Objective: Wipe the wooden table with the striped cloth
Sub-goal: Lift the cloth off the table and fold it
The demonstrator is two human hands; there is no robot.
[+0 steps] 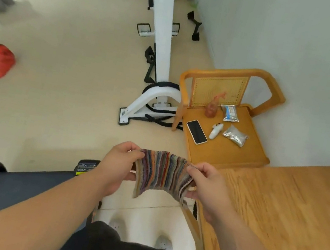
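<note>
The striped cloth (162, 173), with many thin coloured stripes, hangs stretched between both hands in the air over the floor. My left hand (119, 166) pinches its left edge and my right hand (207, 185) pinches its right edge. The wooden table (288, 215) fills the lower right, its light grain top bare, with its near-left edge just right of my right hand. The cloth does not touch the table.
A wooden chair (220, 151) stands beyond the table against the wall, holding a phone (196, 132), a white controller (215, 131), two foil packets and a small bottle. A white exercise machine (160, 43) stands behind it. A dark treadmill (7, 188) lies at lower left.
</note>
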